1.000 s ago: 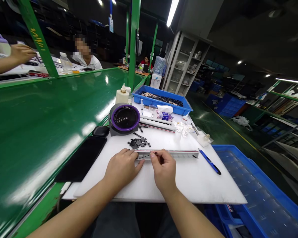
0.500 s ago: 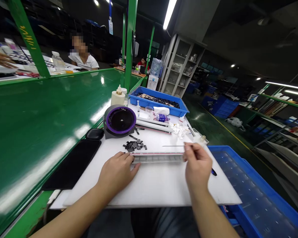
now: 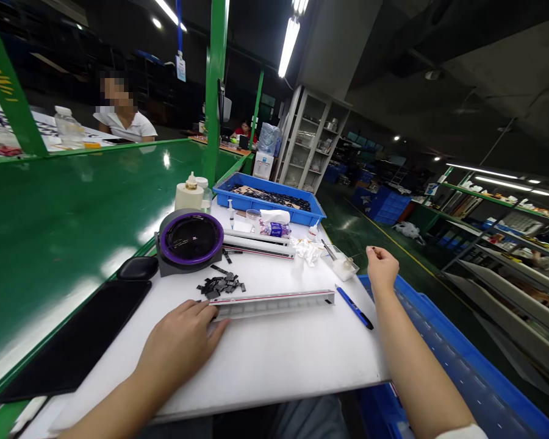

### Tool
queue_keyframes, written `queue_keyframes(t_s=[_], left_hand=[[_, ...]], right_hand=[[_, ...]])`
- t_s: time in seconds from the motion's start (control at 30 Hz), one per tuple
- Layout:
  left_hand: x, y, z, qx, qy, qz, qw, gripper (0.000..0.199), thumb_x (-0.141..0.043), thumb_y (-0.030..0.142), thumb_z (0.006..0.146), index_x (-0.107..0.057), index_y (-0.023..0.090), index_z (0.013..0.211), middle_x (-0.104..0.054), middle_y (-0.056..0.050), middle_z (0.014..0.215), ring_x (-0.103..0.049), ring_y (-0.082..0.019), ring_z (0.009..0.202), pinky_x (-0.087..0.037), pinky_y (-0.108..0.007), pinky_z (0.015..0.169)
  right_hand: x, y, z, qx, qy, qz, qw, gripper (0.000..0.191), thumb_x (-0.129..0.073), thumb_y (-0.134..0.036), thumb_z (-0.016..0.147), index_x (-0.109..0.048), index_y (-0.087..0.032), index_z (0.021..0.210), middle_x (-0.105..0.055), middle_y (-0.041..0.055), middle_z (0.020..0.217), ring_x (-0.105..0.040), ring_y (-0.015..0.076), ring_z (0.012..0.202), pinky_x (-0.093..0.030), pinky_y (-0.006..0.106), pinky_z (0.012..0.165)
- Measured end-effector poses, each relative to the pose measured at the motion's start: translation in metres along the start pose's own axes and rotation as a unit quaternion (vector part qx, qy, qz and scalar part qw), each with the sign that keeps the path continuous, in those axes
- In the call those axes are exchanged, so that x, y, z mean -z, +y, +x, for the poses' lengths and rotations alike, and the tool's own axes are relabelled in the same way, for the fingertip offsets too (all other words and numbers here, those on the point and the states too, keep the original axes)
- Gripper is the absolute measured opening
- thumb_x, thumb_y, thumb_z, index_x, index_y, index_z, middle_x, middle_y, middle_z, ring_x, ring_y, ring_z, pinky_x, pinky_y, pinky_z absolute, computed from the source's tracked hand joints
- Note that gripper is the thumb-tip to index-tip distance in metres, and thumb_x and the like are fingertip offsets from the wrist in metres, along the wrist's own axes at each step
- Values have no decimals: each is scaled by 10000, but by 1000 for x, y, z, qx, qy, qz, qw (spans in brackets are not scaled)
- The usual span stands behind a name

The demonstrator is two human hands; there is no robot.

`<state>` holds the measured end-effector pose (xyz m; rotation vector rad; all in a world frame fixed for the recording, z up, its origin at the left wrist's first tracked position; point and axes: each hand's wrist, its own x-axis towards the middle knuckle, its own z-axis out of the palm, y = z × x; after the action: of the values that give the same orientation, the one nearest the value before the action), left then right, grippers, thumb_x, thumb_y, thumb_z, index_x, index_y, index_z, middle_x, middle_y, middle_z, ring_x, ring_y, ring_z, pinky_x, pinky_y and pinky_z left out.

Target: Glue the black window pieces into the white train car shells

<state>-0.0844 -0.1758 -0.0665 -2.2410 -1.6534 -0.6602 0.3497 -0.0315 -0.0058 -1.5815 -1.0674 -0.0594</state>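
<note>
My left hand [image 3: 183, 335] grips the left end of a long white channel-shaped strip [image 3: 274, 303] with a red line along its top edge. The strip lies on the white board, with a small black piece [image 3: 328, 301] inside its right end. Beyond my left fingers lies a pile of small black pieces [image 3: 220, 284]. Up at the right, past the board's edge, my right hand [image 3: 382, 266] is closed in a pinch on a thin metal rod [image 3: 359, 254], its tip pointing left toward a small clear tray [image 3: 346, 269] that holds a little bottle.
A blue pen-like cutter [image 3: 354, 308] lies right of the strip. Behind are a purple-rimmed round device [image 3: 191, 238], more white strips [image 3: 260, 245], crumpled tissue [image 3: 305, 251] and a blue bin [image 3: 274, 210]. A person in white [image 3: 125, 125] sits across the green belt [image 3: 96, 183].
My right hand has moved from the strip's right end out to the right and away, carrying the rod. The left hand stays on the strip. The view has turned right.
</note>
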Motion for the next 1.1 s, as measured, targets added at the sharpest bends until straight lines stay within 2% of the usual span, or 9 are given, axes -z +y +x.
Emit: queue_keyframes(t_s=[0.17,0.37,0.57,0.73,0.8,0.87,0.93,1.0,1.1], left_hand=[[-1,0,1,-3,8,5,1000,352,-469,446,931,-683,185,832,-721,-86,851,-648,-277,879,-495,-408,778],[1,1,0,1,13,19,1000,363,-457,453,930,-689,187,843,-717,-87,834,-657,-274,858,-497,-401,752],[-1,0,0,-4,18,9,1000,374,-452,448,931,-694,178,838,-715,-92,824,-653,-280,847,-501,-410,751],[3,3,2,-1,-18,18,1000,344,-456,420,940,-684,181,843,-718,-93,842,-656,-296,863,-507,-428,762],[12,6,4,12,-56,29,998,331,-462,410,937,-678,175,852,-715,-97,827,-657,-300,852,-506,-431,758],[23,7,8,36,-96,43,994,329,-466,416,932,-671,169,861,-707,-103,803,-658,-303,826,-501,-431,741],[36,8,11,59,-128,57,988,340,-471,443,925,-666,173,855,-696,-104,775,-654,-304,784,-490,-428,716],[47,8,13,79,-151,72,983,331,-512,478,896,-665,186,868,-690,-98,771,-651,-303,758,-478,-415,686],[56,5,16,99,-171,97,976,277,-587,455,848,-646,199,939,-692,-84,821,-655,-301,794,-459,-383,660]], right_hand=[[-8,4,2,3,-54,-25,998,361,-644,-476,693,-762,-144,773,-699,73,653,-609,223,635,-445,336,666],[3,-4,3,20,5,-57,998,425,-506,-451,803,-739,-123,939,-707,99,760,-603,225,702,-446,339,718],[-2,-4,4,44,-99,-106,988,261,-627,-380,681,-738,-164,774,-627,37,595,-561,210,616,-437,336,662],[-10,-51,-39,127,-130,-63,981,402,-610,-433,778,-699,-170,1069,-618,48,820,-566,198,753,-463,333,749],[-14,-81,-70,251,-260,21,932,327,-574,-421,853,-684,-189,1055,-622,48,846,-578,190,770,-479,327,762],[-18,-107,-101,379,-445,47,810,314,-615,-402,853,-677,-205,1089,-650,68,948,-608,213,878,-489,348,824],[-23,-120,-126,454,-537,26,711,411,-674,-421,813,-661,-203,1161,-654,96,1057,-611,255,970,-493,386,859],[-27,-120,-141,477,-555,1,681,566,-711,-428,776,-604,-189,1277,-639,124,1151,-604,290,1031,-500,420,878],[-31,-106,-145,467,-548,-23,694,632,-680,-340,795,-515,-203,1390,-616,129,1235,-596,298,1091,-505,435,907]])
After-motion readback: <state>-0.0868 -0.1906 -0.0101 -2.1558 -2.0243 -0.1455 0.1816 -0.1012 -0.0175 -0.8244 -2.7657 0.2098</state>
